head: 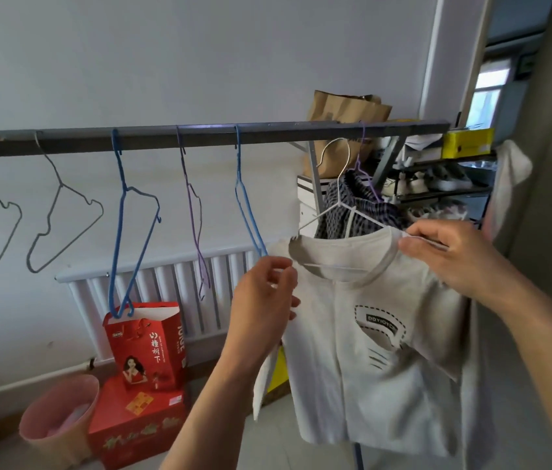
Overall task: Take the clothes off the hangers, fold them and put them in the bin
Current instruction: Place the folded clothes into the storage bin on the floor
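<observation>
A pale beige T-shirt [363, 361] with a dark chest patch hangs on a white wire hanger [337, 184] that is off the rail, held in front of me. My left hand [264, 300] pinches the shirt's left shoulder beside the collar. My right hand [451, 256] pinches the right side of the collar together with the hanger's arm. Behind it a dark checked garment [359, 212] hangs on a purple hanger [363, 164] on the grey rail [200, 135]. A pink bin [61, 418] with pale cloth inside stands on the floor at lower left.
Several empty wire hangers, among them a blue hanger [132, 225], hang along the rail. Red boxes [145, 374] stand below by a white radiator [179, 293]. A metal shelf [444, 178] with shoes, boxes and a brown paper bag is at the right.
</observation>
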